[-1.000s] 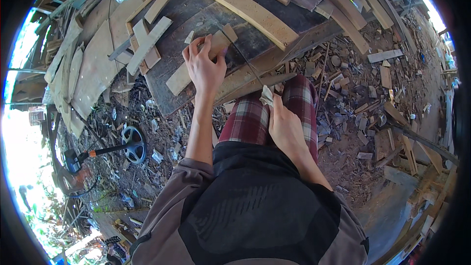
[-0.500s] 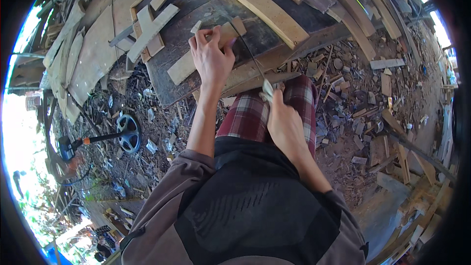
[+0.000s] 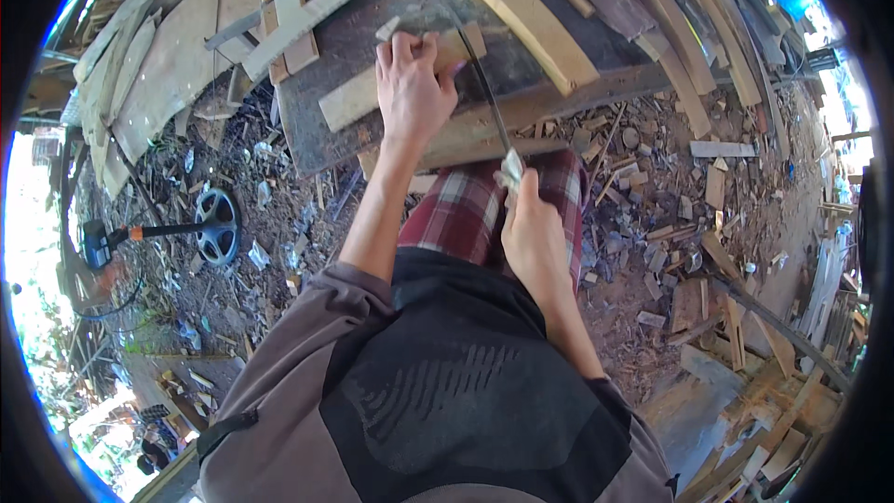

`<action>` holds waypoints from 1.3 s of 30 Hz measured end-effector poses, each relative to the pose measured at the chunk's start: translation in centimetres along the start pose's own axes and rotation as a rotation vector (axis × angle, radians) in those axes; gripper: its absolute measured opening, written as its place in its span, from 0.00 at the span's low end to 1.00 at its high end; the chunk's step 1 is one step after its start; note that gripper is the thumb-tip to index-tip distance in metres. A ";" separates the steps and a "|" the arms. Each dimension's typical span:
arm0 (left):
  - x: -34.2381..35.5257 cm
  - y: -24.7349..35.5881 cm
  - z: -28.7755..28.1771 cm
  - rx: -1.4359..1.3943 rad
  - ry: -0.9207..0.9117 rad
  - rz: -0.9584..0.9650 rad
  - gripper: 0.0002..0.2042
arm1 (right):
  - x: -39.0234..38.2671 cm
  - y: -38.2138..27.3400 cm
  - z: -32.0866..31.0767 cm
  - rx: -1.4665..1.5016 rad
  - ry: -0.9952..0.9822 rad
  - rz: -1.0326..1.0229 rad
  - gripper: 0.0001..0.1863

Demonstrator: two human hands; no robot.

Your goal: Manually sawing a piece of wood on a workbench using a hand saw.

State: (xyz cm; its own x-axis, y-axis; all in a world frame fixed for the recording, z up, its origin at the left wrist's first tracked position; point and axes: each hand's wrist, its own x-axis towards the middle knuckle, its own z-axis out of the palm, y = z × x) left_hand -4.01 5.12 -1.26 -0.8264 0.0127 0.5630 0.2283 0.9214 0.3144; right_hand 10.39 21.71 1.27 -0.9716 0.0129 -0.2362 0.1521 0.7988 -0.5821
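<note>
My left hand is curled over a short pale board lying on the dark, worn wooden work surface, gripping it near its upper end. A long, thin dark saw blade crosses that board just right of my fingers. My right hand is closed on the saw's pale handle, above my lap in plaid trousers. A small offcut lies beside my left fingertips, and a longer light plank lies beyond the blade.
Crossed boards and large pale sheets lie left. More planks overhang the right side. Wood scraps and litter cover the dirt floor. A black tool with a shaft and spoked round head lies at left; a scrap pile sits lower right.
The view has shifted, so the board and my left hand appear higher and further right. Relative to the board, the saw handle in my right hand has come slightly back toward me.
</note>
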 end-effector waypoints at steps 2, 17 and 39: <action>0.3 0.0 -0.3 -0.016 0.005 0.010 0.21 | 2.1 -1.2 -0.4 -0.008 0.042 -0.044 0.12; 0.5 -0.3 0.2 -0.043 0.044 0.021 0.20 | 5.9 -2.4 -0.2 -0.062 0.120 -0.164 0.14; 0.3 -0.6 0.8 0.053 0.094 0.085 0.19 | 1.2 -0.8 -0.2 -0.036 0.054 -0.038 0.13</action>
State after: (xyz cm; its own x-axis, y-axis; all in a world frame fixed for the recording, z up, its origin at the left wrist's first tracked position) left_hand -4.76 4.83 -1.91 -0.7525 0.0575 0.6561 0.2660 0.9379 0.2229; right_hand 9.02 21.22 1.62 -0.9851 0.0139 -0.1715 0.1094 0.8202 -0.5615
